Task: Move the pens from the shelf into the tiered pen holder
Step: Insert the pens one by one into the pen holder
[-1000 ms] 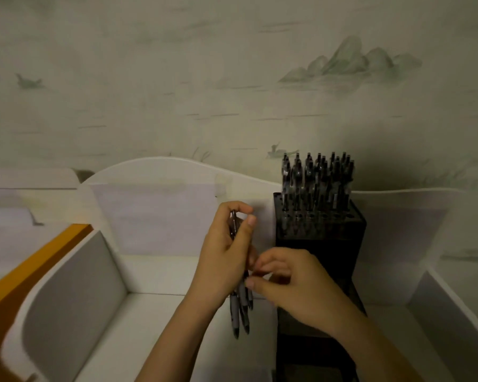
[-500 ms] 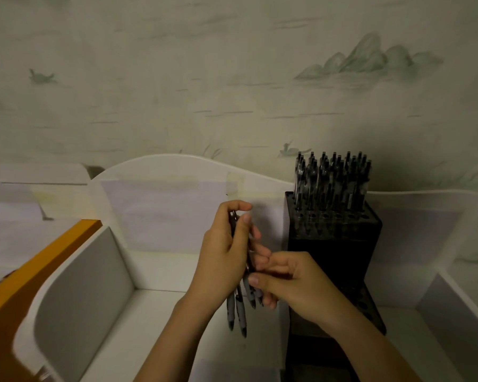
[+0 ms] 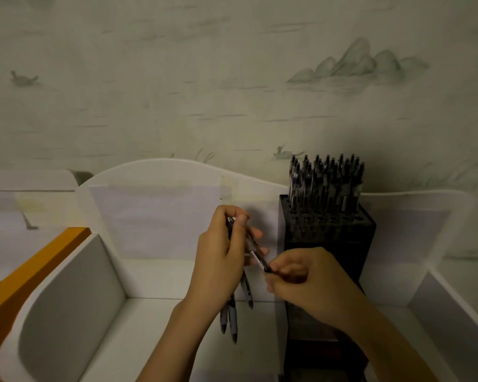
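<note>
Right hand [image 3: 301, 274]: nearest the camera, fingers curled, pinching the lower end of one pen [image 3: 257, 253] that slants up and left toward the other hand.
Left hand [image 3: 221, 252]: just left of it, clenched round a bundle of pens [image 3: 232, 318], thumb across their upper ends; the tips hang below the palm over the white shelf [image 3: 155, 321].
Single pen: spans the gap between the two hands, partly drawn out of the bundle; I cannot tell whether the left fingers hold it too.
Tiered pen holder [image 3: 327, 230]: black block right of the hands and a little farther, on the shelf; its rear holes are full of upright pens [image 3: 326, 180], a front row of holes looks empty.
Wall [image 3: 232, 78]: farthest, pale paper with faint hills and birds.
Risk, bundle: pulling one pen sideways may drag its neighbours; if the left grip slackens, the hanging pens could slip out onto the shelf.
Risk, pinch: the right hand has only the pen's end, so it may swing or drop on the way over.
Risk, insertion: the free holes sit close before the standing pens; a tilted approach could knock them or miss the hole.
Change: half a second ago the right fingers were up against the bundle; now they have drawn back rightward with one pen angled free of the rest.
</note>
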`<control>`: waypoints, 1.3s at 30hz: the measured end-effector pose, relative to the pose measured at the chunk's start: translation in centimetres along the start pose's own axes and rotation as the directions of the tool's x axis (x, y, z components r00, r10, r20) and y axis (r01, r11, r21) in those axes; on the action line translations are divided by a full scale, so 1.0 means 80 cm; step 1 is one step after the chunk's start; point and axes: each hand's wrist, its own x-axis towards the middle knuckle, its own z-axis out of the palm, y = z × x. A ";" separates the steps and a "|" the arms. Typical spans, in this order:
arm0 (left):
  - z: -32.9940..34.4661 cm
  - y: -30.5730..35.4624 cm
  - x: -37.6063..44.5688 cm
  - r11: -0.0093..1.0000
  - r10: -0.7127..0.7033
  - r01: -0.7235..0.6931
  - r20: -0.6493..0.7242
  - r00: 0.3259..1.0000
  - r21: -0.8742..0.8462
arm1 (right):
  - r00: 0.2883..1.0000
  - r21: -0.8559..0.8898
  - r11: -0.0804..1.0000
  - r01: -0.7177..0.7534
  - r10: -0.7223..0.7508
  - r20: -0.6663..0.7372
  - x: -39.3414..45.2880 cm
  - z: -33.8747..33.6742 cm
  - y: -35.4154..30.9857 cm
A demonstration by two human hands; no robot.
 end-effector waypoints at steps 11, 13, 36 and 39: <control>-0.008 0.004 -0.001 0.995 0.009 -0.008 -0.017 1.000 0.100 | 0.971 0.134 0.991 0.011 0.022 -0.240 -0.001 -0.044 -0.009; -0.005 0.005 -0.002 0.991 0.031 -0.032 0.008 0.999 0.131 | 0.960 0.156 0.986 0.051 -0.005 -0.280 0.003 -0.051 -0.016; 0.003 -0.004 -0.001 0.979 0.064 -0.065 0.012 0.998 0.193 | 0.799 -0.098 0.990 0.097 -0.136 -0.586 0.072 -0.047 -0.002; 0.005 -0.004 0.000 0.980 0.063 -0.064 0.012 0.998 0.189 | 0.783 -0.170 0.982 0.079 -0.167 -0.599 0.069 -0.045 -0.003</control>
